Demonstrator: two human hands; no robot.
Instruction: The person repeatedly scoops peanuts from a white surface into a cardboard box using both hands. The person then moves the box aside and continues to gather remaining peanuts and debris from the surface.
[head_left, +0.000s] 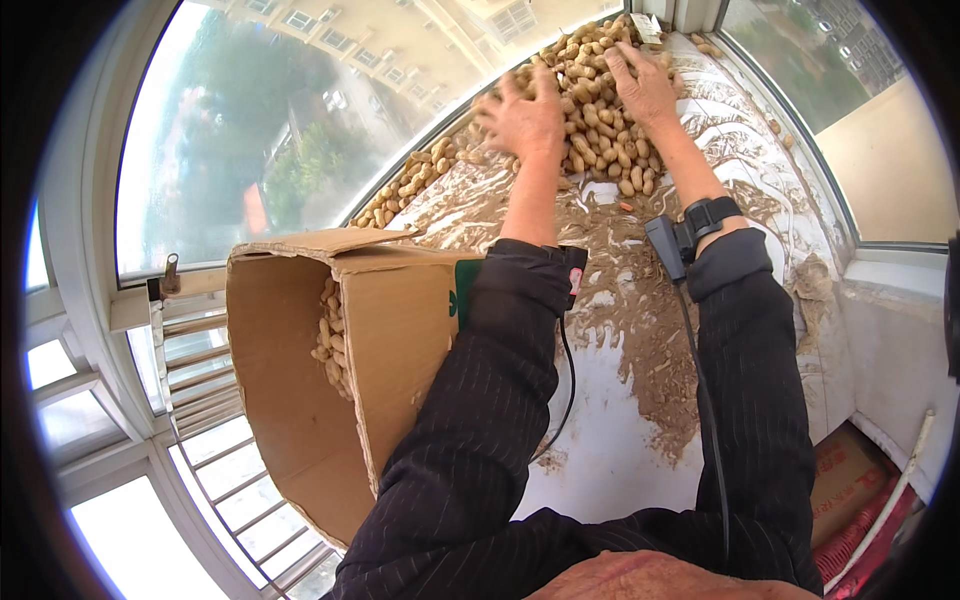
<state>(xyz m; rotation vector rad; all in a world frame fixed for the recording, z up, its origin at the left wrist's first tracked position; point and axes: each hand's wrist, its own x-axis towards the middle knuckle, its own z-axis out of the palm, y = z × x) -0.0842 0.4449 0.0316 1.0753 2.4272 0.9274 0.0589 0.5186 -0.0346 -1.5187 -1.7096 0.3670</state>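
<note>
Unshelled peanuts (pixel 605 135) are heaped in the far corner of a dirt-streaked white sill. My left hand (pixel 527 122) reaches to the left flank of the heap, fingers spread and slightly blurred, holding nothing that I can see. On the upper right of the heap lies my right hand (pixel 648 90), its fingers apart and touching the peanuts. Between my hands the nuts spill toward me. A cardboard box (pixel 405 335) stands tilted by my left forearm, its opening facing left, with some peanuts (pixel 333 345) inside. A strapped black device (pixel 690 228) with a cable sits on my right wrist.
Windows (pixel 250 150) border the sill on the left and right. A thin row of peanuts (pixel 410 182) runs along the left window frame. Brown dirt (pixel 640 330) covers much of the white surface (pixel 590 400). A metal rack (pixel 215 430) stands behind the box. A carton (pixel 845 480) lies at lower right.
</note>
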